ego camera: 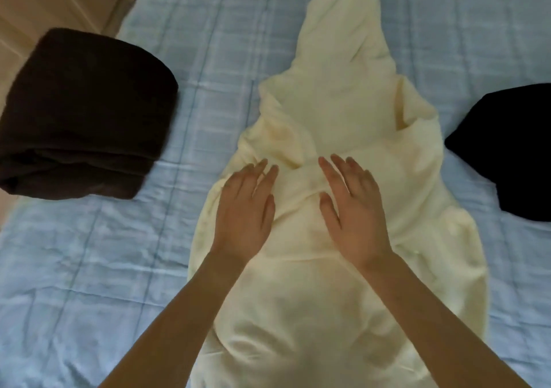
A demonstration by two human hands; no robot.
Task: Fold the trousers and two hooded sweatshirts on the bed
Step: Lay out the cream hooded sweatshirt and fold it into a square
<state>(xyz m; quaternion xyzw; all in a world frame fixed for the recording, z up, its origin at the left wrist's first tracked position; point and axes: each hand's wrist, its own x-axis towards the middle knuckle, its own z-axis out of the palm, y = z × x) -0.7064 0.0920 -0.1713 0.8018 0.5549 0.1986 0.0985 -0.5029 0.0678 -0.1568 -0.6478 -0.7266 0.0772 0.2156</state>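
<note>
Blue checked bed (89, 268). Brown garment (80, 113) folded at left, black garment (512, 152) right. Cream hooded sweatshirt (337, 113) mid-bed, sleeves in, unfinished. Left hand (243, 208), right hand (353, 205) flat, pressing it.

left hand (243, 208), right hand (354, 208), flat, fingers (329, 170) straight

cream sweatshirt (337, 113) | dark brown folded garment (80, 113) | black garment (512, 155) | pale blue checked bedcover (89, 268)

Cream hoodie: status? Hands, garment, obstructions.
Left hand, right hand open, flat on cream hoodie. Sleeves folded in, hood unfolded. Folded brown garment left, black garment right, both clear.
</note>
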